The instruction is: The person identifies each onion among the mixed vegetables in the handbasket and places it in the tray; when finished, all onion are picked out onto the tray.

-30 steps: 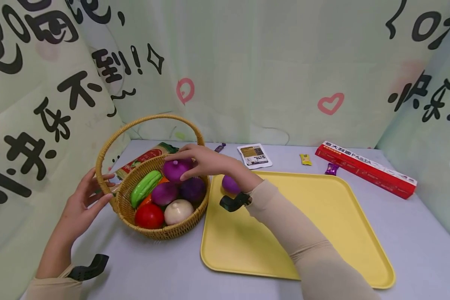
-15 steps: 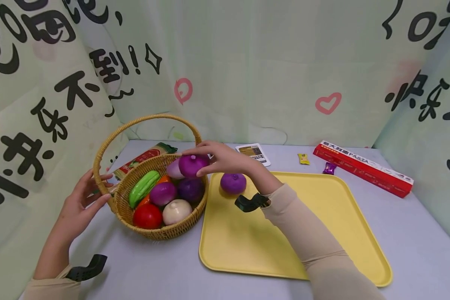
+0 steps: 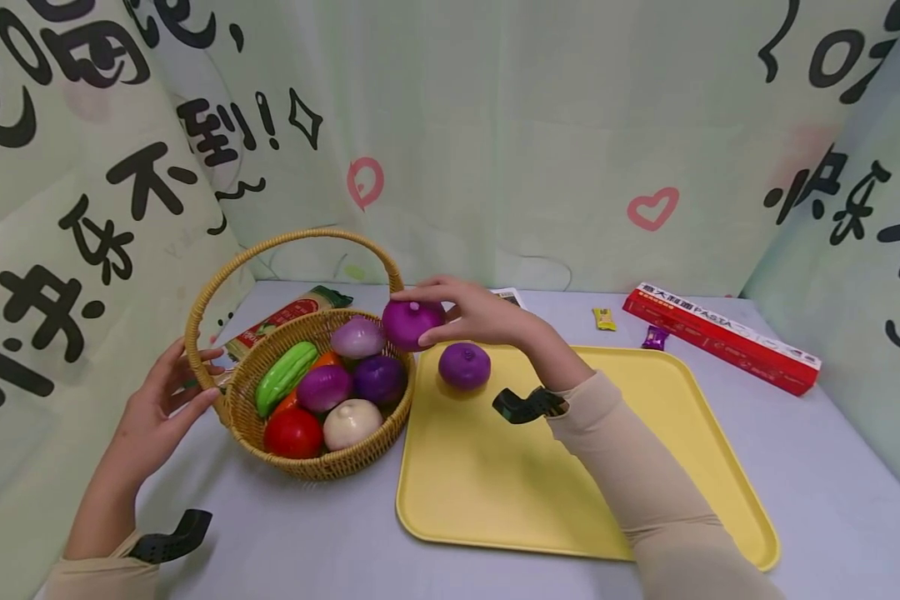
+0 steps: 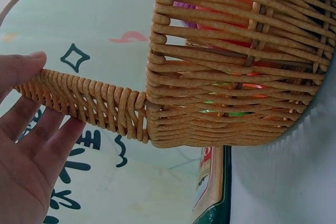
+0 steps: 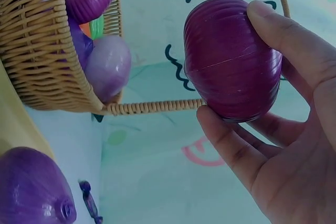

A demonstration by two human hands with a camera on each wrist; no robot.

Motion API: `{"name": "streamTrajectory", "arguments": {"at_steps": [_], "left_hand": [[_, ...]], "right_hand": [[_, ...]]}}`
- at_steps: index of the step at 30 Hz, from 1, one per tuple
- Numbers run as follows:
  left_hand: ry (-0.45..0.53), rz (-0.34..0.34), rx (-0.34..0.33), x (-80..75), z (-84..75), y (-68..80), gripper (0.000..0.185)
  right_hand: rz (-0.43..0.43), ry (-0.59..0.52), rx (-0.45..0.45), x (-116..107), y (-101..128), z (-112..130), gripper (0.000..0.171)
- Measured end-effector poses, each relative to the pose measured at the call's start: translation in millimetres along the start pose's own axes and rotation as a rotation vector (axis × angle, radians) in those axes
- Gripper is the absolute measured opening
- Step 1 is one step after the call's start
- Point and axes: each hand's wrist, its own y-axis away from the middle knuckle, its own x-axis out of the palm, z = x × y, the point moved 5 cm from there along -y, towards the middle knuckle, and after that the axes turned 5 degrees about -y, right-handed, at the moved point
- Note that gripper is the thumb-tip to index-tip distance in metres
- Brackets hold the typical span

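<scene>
My right hand (image 3: 480, 312) holds a purple onion (image 3: 412, 323) between thumb and fingers, raised over the right rim of a wicker basket (image 3: 322, 468). In the right wrist view that onion (image 5: 231, 59) is clear of the basket. On the left, my left hand (image 3: 168, 408) grips the base of the basket handle (image 4: 89, 98), thumb on one side and fingers on the other. Inside the basket lie a red tomato (image 3: 294, 433), a white onion (image 3: 352, 423), a green ridged vegetable (image 3: 287, 379), something orange partly hidden, and several purple onions (image 3: 325, 388).
A yellow tray (image 3: 570, 467) lies right of the basket, with another purple onion (image 3: 464, 367) in its back left corner. Behind are a red box (image 3: 720, 337), a yellow candy (image 3: 603, 319), a purple candy (image 3: 655, 337), a partly hidden white packet and a red-green package (image 3: 277, 321).
My right hand has lifted the purple onion from inside the basket and carried it right to above the rim. A paler purple onion beneath is uncovered. The left hand stays on the handle.
</scene>
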Motion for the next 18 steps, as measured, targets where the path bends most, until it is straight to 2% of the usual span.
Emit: {"name": "streamTrajectory", "arguments": {"at_steps": [4, 14, 18], "left_hand": [[0.001, -0.001, -0.001, -0.2, 0.3, 0.3, 0.078], [0.009, 0.0, 0.007, -0.4, -1.9, 0.8, 0.077], [0.008, -0.003, 0.009, -0.2, -1.4, 0.7, 0.078]], "right_hand": [[-0.016, -0.011, 0.017, -5, 7, -4, 0.058], [-0.063, -0.011, -0.003, -16, 24, -10, 0.057], [-0.073, -0.046, 0.012, -20, 32, -15, 0.057]]}}
